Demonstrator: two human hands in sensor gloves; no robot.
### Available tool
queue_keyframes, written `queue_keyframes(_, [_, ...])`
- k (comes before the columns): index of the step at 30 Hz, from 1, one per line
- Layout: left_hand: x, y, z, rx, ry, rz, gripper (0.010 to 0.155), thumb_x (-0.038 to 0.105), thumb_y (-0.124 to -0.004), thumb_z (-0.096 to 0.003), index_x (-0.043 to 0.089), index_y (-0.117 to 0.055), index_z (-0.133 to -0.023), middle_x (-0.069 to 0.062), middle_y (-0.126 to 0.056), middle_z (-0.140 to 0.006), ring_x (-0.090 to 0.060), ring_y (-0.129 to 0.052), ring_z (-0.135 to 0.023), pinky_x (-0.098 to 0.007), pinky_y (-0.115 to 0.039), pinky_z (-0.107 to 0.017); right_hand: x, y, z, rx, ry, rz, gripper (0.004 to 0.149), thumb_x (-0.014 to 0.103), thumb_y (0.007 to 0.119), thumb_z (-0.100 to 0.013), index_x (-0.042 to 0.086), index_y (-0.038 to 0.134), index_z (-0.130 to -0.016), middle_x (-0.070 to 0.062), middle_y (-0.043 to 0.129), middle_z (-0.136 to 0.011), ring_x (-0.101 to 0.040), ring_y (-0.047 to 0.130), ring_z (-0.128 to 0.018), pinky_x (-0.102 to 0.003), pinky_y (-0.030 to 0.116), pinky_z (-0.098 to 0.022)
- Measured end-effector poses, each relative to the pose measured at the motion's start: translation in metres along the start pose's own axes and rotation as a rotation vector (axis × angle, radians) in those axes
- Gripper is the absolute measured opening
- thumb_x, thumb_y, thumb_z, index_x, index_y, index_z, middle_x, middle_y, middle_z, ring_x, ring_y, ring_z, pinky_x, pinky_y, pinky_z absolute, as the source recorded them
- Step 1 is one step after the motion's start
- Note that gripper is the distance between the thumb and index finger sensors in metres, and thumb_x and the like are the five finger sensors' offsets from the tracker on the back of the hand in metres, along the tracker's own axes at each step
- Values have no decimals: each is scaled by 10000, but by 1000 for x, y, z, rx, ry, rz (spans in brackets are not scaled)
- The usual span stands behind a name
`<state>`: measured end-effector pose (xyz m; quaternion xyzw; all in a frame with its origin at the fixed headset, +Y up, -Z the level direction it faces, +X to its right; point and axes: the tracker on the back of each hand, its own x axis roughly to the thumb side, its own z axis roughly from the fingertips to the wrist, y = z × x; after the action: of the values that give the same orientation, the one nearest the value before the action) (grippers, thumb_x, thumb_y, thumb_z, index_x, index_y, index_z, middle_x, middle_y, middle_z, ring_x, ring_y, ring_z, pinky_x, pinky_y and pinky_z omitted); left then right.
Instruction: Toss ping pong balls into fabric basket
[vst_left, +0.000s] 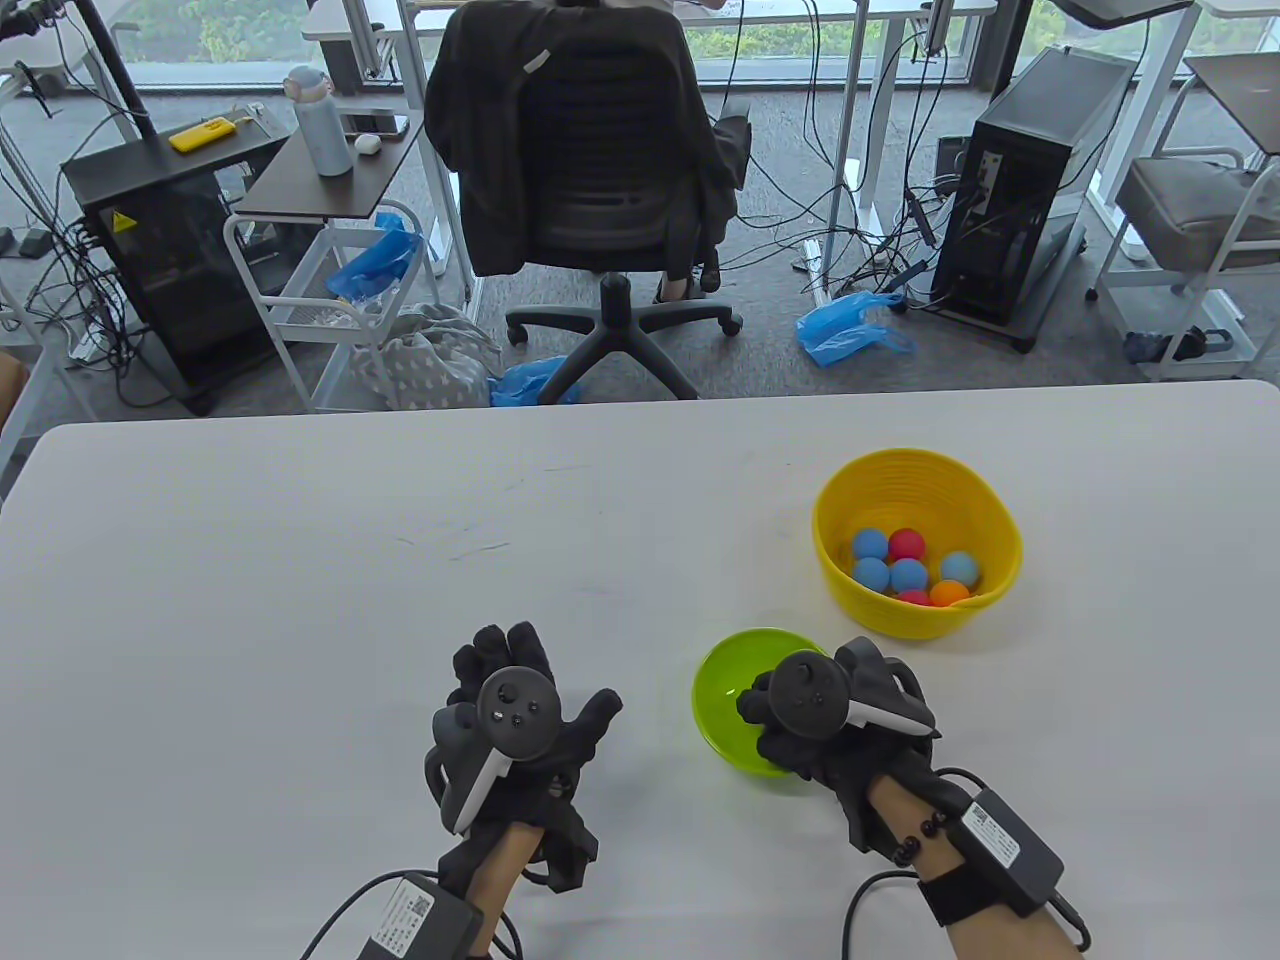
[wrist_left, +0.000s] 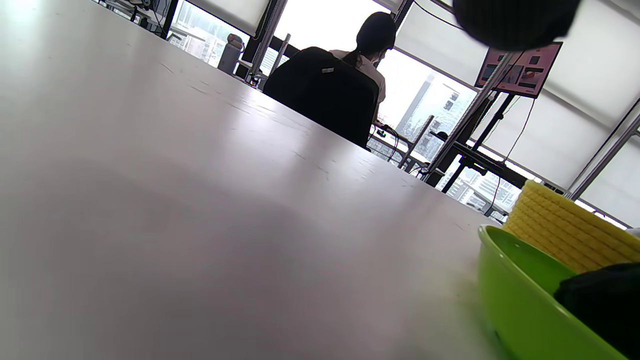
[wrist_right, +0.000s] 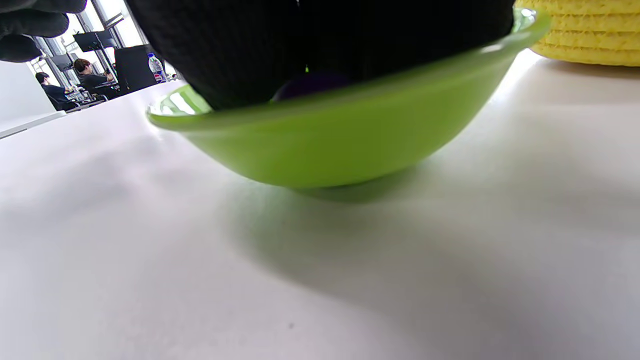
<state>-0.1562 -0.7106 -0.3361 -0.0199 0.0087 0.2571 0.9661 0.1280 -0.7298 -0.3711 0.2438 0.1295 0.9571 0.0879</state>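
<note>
The yellow woven fabric basket (vst_left: 915, 462) stands on the white table at the right, with several blue, red and orange ping pong balls (vst_left: 908, 573) inside. Nearer me is a green bowl (vst_left: 722, 672). My right hand (vst_left: 770, 715) reaches down into the green bowl, and its fingers are hidden by the tracker. In the right wrist view the glove (wrist_right: 300, 40) fills the bowl (wrist_right: 350, 145), and a dark rounded shape (wrist_right: 310, 82) shows under it at the rim. My left hand (vst_left: 560, 680) rests flat on the table left of the bowl, fingers spread, empty.
The basket also shows in the left wrist view (wrist_left: 565, 230) behind the green bowl (wrist_left: 515, 295). The table (vst_left: 300, 600) stretches bare to the left. Beyond its far edge stand an office chair (vst_left: 590, 170), carts and a computer tower (vst_left: 1030, 180).
</note>
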Motion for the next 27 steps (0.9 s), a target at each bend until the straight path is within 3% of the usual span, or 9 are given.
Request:
queue_keyframes(9, [1,0,0,4,0,-7,1017,594,-725,-473,60,-170,-1137,-265,-27,-1172,-570,-64,-1050,-756,-190,-732,0,5,-5,20,8,-8,497,259,873,-520,196,752,-997,-164,730,-1074,-434,863,-860,-575,749,-640])
queue_keyframes(16, [1,0,0,5,-1,-4,1018,594,-725,-473,59,-169,-1137,-264,-27,-1172,-571,-63,-1050,-756,-190,-731,-8,-7,7,-132,-39,-132,433,267,842,-528,215,795,-956,-169,751,-1055,-446,883,-825,-576,768,-616])
queue_keyframes(27, [1,0,0,5,-3,-8,1017,594,-725,-474,59,-170,-1137,-266,-27,-1171,-571,-66,-1049,-757,-191,-730,-55,-34,42,-464,-90,-753,470,347,829,-528,146,793,-951,-208,810,-974,-404,964,-695,-532,842,-516])
